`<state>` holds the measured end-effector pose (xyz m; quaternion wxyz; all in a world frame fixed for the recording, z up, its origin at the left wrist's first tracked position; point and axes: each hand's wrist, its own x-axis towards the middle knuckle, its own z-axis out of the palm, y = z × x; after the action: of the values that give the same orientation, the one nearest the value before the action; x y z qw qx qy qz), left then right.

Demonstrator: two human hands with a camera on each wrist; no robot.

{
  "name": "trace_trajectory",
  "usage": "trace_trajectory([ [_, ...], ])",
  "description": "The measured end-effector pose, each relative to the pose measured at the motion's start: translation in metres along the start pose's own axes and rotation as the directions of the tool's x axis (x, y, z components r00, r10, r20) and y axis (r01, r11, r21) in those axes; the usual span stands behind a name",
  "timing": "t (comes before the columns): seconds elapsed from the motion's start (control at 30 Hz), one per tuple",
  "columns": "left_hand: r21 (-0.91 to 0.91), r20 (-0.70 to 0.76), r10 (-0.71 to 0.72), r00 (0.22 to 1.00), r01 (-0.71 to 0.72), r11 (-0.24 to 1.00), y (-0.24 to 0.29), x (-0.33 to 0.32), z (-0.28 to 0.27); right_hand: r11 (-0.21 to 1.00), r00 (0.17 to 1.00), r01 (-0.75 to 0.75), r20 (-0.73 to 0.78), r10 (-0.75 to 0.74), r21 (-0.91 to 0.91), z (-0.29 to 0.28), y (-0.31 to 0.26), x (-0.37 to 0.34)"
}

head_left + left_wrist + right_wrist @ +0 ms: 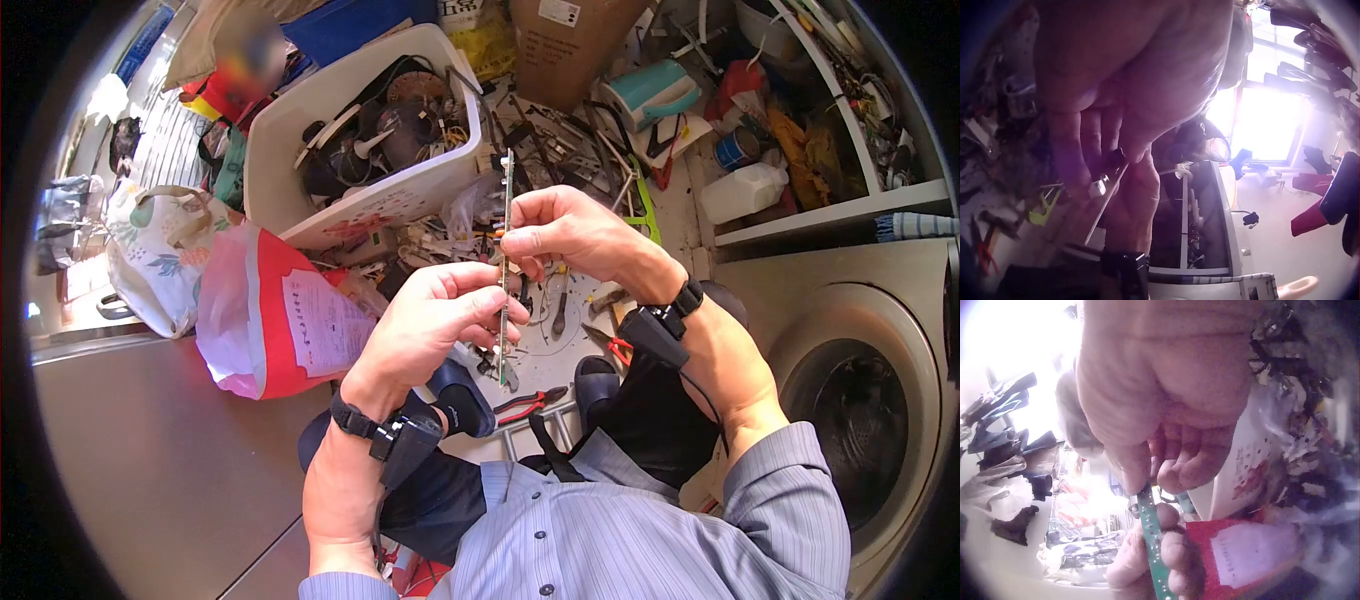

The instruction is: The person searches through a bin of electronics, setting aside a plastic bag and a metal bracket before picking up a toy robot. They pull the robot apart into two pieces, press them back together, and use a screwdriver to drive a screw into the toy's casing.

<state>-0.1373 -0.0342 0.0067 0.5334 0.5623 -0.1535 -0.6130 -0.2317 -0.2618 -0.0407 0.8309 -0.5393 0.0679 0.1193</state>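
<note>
A narrow green circuit board point(508, 182) stands nearly edge-on between the two hands in the head view. Thumb and fingers of the left hand point(440, 305) pinch it along its lower part. Higher up, the right hand point(580, 232) grips it between thumb and fingers. The right wrist view shows small solder points on the face of the board point(1154, 544), with the left hand's fingers around it and the right hand point(1172, 381) above. In the left wrist view, the left hand point(1141, 69) covers much of the board, and a pale component shows by its fingers.
Red-handled pliers point(530, 405) and more tools lie on the littered floor below. A white bin point(262, 170) full of parts stands behind a red-and-white bag point(275, 310). At the right is a washing machine point(850, 300); a cardboard box point(560, 60) stands at the back.
</note>
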Motion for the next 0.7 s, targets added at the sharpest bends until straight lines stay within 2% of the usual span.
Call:
trace_trajectory([
  [0.23,-0.071,0.044,-0.015,0.999,0.018,0.997,-0.0024,0.0019,-0.0027,0.998,0.999,0.006,-0.053,-0.009,-0.057,0.0031,-0.0015,-0.0011],
  [0.4,-0.195,0.131,-0.006,0.991,0.032,0.98,-0.0025,0.0027,-0.0046,0.999,0.999,0.023,-0.032,-0.024,-0.042,0.0003,0.0038,0.0011],
  [0.53,-0.188,0.124,-0.001,0.992,0.024,0.982,-0.0001,0.0009,-0.0014,0.998,1.0,0.026,-0.012,-0.027,-0.058,0.0026,-0.0019,-0.0011],
  [0.6,-0.112,0.069,-0.026,0.997,0.034,0.993,0.0011,0.0014,-0.0027,0.997,1.0,0.022,-0.006,-0.023,-0.072,0.0016,-0.0001,0.0005],
  [0.7,-0.099,-0.002,-0.046,0.999,0.046,0.994,-0.0012,0.0022,-0.0034,0.998,1.0,0.0,-0.001,0.0,-0.07,0.0024,0.0037,0.0035],
])
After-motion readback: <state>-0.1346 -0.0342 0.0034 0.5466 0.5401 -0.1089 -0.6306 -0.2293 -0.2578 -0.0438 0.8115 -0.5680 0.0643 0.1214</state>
